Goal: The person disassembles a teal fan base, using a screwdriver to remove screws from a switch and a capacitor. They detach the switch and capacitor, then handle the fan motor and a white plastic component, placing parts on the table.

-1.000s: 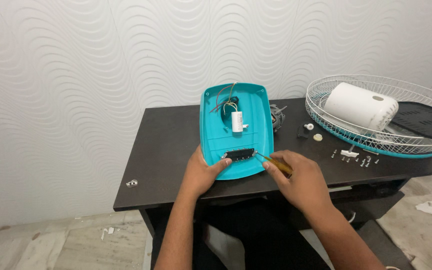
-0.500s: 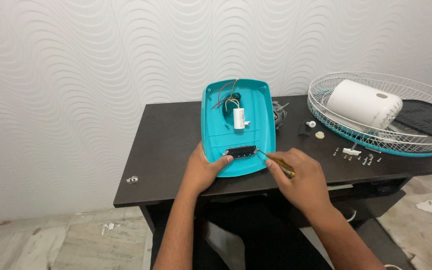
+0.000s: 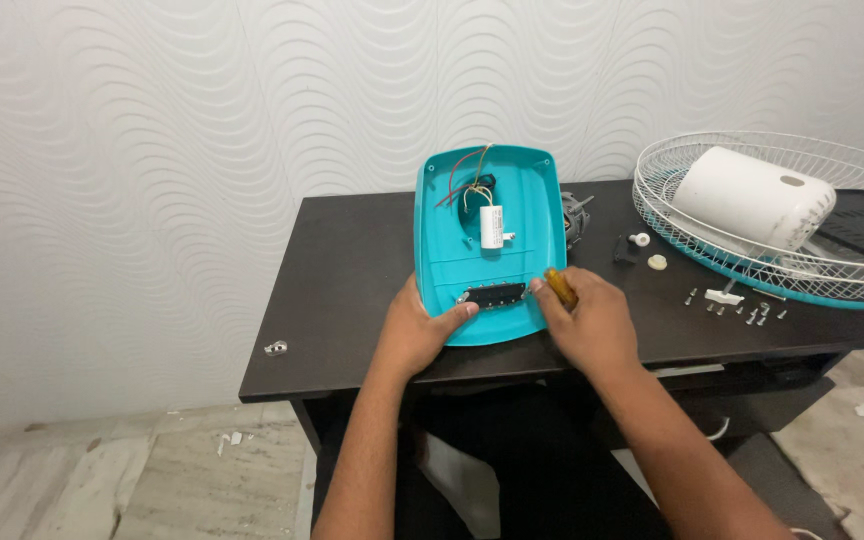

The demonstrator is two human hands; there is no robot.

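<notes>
One dark table (image 3: 352, 290) carries everything. One white wire fan guard (image 3: 852, 270) lies at its right end, with one white motor housing (image 3: 752, 200) in it. One teal base cover (image 3: 492, 250) lies open before me: one white capacitor (image 3: 492, 226), one black switch block (image 3: 493, 295). My left hand (image 3: 417, 335) grips its near edge; my right hand (image 3: 587, 325) is closed on one yellow-handled screwdriver (image 3: 559, 286). Several small screws (image 3: 752, 315), too small to count.

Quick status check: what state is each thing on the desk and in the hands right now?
Teal fan base: upside down, open, wires and white capacitor exposed.
Black switch strip: lying in the base, near its front edge.
Screwdriver: in the right hand, tip at the strip.
Left hand: steadying the base's edge.
Wire fan guard: detached, lying flat, white motor housing in it.
Screws: loose on the desk.
</notes>
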